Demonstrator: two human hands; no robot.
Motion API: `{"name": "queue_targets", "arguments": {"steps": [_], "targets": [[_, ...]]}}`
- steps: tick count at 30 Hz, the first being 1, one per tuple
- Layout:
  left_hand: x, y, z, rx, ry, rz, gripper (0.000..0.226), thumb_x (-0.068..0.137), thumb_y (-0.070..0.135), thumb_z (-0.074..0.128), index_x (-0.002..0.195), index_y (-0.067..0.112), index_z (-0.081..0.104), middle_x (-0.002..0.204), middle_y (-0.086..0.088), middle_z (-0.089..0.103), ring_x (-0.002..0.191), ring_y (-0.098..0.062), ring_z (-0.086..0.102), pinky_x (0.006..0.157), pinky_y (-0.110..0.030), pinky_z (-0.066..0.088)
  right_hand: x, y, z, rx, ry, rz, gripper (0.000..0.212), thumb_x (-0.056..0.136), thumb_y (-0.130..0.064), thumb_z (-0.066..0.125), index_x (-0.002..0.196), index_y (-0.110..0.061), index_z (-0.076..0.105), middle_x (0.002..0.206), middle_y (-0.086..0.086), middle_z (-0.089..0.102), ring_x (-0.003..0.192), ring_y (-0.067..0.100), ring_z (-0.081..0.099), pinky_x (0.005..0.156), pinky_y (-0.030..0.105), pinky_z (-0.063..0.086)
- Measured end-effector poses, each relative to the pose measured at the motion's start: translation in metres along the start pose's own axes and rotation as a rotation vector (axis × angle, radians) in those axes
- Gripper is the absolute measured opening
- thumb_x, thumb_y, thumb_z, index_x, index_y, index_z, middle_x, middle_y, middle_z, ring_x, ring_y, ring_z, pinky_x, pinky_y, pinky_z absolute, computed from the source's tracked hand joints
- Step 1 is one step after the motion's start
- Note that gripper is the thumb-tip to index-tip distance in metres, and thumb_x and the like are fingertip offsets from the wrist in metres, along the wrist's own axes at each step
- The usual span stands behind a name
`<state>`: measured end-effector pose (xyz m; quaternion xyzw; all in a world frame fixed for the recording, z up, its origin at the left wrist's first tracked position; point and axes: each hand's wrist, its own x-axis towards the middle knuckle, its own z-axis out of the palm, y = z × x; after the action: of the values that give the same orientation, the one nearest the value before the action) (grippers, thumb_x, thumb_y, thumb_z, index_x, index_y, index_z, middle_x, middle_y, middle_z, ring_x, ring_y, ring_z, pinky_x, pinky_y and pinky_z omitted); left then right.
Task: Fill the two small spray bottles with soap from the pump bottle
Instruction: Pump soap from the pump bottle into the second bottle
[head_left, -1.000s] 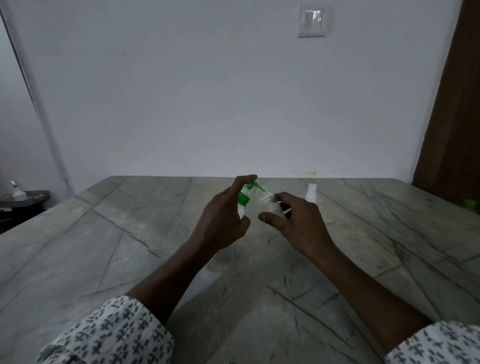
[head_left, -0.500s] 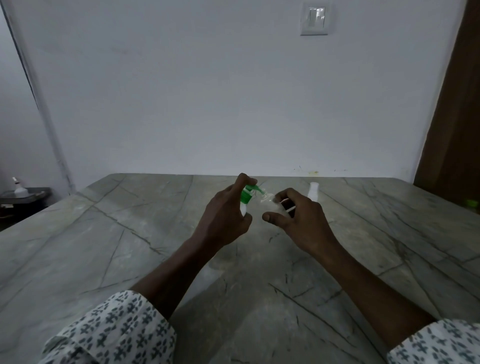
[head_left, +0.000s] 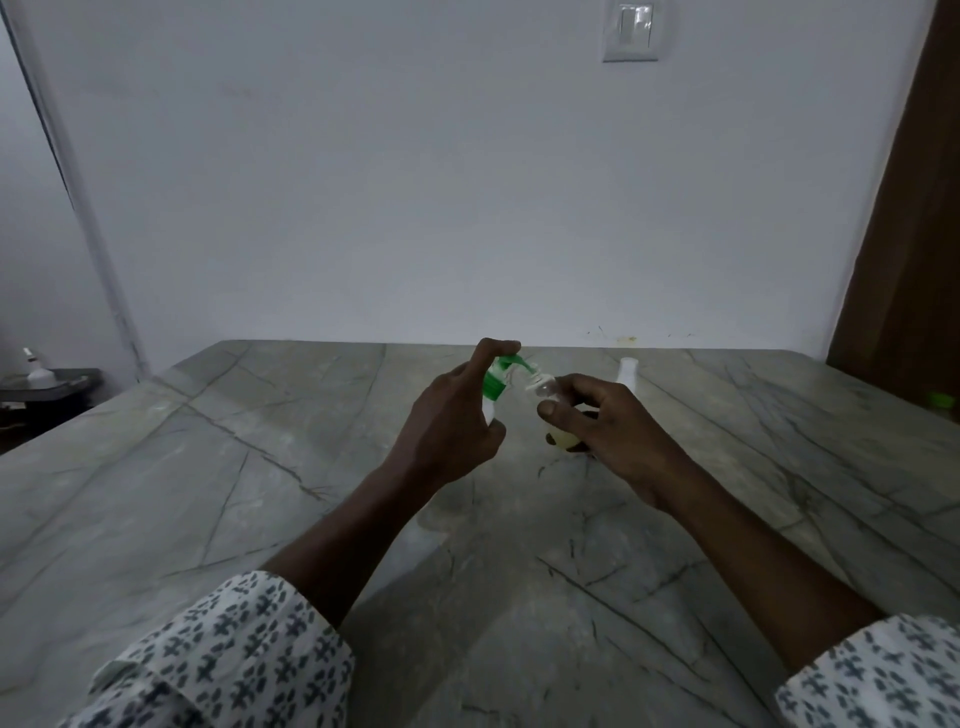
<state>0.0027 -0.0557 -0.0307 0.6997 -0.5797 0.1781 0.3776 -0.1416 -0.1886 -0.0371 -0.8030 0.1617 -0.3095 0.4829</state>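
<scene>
Centre frame, above marble tabletop (head_left: 260, 493): left hand (head_left: 447, 431), fingers clamped on green-topped pump bottle (head_left: 493, 384), index on pump head. Right hand (head_left: 602, 431), fingers clamped on small spray bottle (head_left: 558, 415), tilted, yellowish soap inside. Second spray bottle (head_left: 627, 371) stands just behind. Risk: nozzle drifts off narrow neck, soap spills; hard press jolts grip.

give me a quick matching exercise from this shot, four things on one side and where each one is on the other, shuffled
Things:
1. pump bottle
2. small spray bottle
3. white bottle
4. light switch

Places:
A. standing on the table beyond the right hand
B. on the wall
C. in the left hand
D. in the right hand

Pairs: 1-C, 2-D, 3-A, 4-B
</scene>
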Motion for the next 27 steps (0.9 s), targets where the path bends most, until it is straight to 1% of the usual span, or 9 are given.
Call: {"name": "queue_targets", "arguments": {"steps": [1,3,6,10,15,19,21,23,27], "targets": [[0.0002,-0.0001,-0.0003,0.000,0.001,0.000,0.078,0.073,0.008,0.072,0.136,0.032,0.032,0.118,-0.006,0.067,0.068,-0.012,0.058,0.066,-0.038,0.060,0.0001,0.0010,-0.0019,0.042,-0.021,-0.001,0.022,0.091,-0.030,0.066,0.113,-0.025,0.067,0.116,0.010,0.065,0.096,0.024,0.071,0.086,0.042,0.060],[0.0006,-0.0001,-0.0005,-0.002,0.004,0.004,0.075,0.073,0.008,0.072,0.134,0.030,0.034,0.116,-0.005,0.067,0.063,-0.008,0.055,0.065,-0.036,0.059,0.0003,0.0024,-0.0049,0.144,-0.053,0.007,0.021,0.091,-0.025,0.066,0.111,-0.019,0.068,0.118,0.016,0.065,0.096,0.026,0.072,0.090,0.046,0.058],[0.0004,0.0002,-0.0008,-0.006,0.004,0.006,0.068,0.073,0.007,0.072,0.128,0.026,0.037,0.112,-0.006,0.069,0.056,-0.005,0.049,0.060,-0.033,0.056,0.0008,0.0038,-0.0068,0.182,-0.086,0.034,0.022,0.091,-0.026,0.064,0.109,-0.013,0.069,0.110,0.008,0.071,0.092,0.025,0.073,0.093,0.053,0.054],[-0.0004,0.0003,0.0002,0.000,-0.002,0.007,0.065,0.074,0.008,0.072,0.126,0.025,0.039,0.112,-0.006,0.069,0.059,-0.008,0.052,0.060,-0.030,0.056,-0.0010,0.0027,-0.0047,0.223,-0.131,0.052,0.022,0.095,-0.023,0.060,0.115,-0.017,0.067,0.098,-0.004,0.072,0.086,0.018,0.072,0.092,0.048,0.056],[-0.0017,0.0006,-0.0003,0.002,-0.007,0.014,0.078,0.074,0.007,0.073,0.137,0.030,0.033,0.115,-0.005,0.066,0.055,-0.005,0.050,0.061,-0.026,0.055,-0.0029,-0.0004,-0.0048,0.286,-0.169,0.066,0.025,0.095,-0.022,0.058,0.118,-0.015,0.065,0.100,0.001,0.071,0.084,0.018,0.073,0.084,0.036,0.059],[-0.0015,0.0002,-0.0011,-0.018,-0.009,0.019,0.079,0.073,0.006,0.073,0.138,0.028,0.034,0.115,-0.004,0.068,0.054,-0.004,0.050,0.058,-0.017,0.047,-0.0017,0.0009,-0.0035,0.392,-0.195,0.078,0.036,0.085,-0.023,0.067,0.117,-0.009,0.067,0.105,0.013,0.069,0.088,0.025,0.071,0.084,0.039,0.059],[-0.0011,0.0008,-0.0013,-0.016,-0.012,0.009,0.079,0.073,0.005,0.073,0.139,0.027,0.035,0.114,-0.005,0.068,0.054,-0.004,0.049,0.057,-0.014,0.042,-0.0009,0.0015,-0.0025,0.442,-0.196,0.082,0.041,0.080,-0.023,0.069,0.117,-0.005,0.066,0.099,0.013,0.067,0.086,0.025,0.071,0.085,0.041,0.059],[-0.0007,0.0015,-0.0015,-0.011,-0.017,0.007,0.077,0.073,0.005,0.072,0.138,0.027,0.036,0.112,-0.004,0.068,0.054,-0.004,0.048,0.056,-0.013,0.039,-0.0012,0.0010,-0.0023,0.442,-0.198,0.089,0.041,0.080,-0.022,0.069,0.117,-0.005,0.066,0.095,0.010,0.068,0.086,0.027,0.072,0.087,0.043,0.059],[0.0006,0.0022,-0.0003,0.003,-0.030,0.002,0.070,0.074,0.006,0.072,0.133,0.025,0.038,0.108,-0.006,0.068,0.054,-0.005,0.046,0.055,-0.016,0.039,-0.0022,0.0015,-0.0025,0.401,-0.186,0.100,0.032,0.087,-0.019,0.066,0.116,-0.006,0.066,0.099,0.011,0.071,0.086,0.028,0.074,0.085,0.040,0.060]]}}
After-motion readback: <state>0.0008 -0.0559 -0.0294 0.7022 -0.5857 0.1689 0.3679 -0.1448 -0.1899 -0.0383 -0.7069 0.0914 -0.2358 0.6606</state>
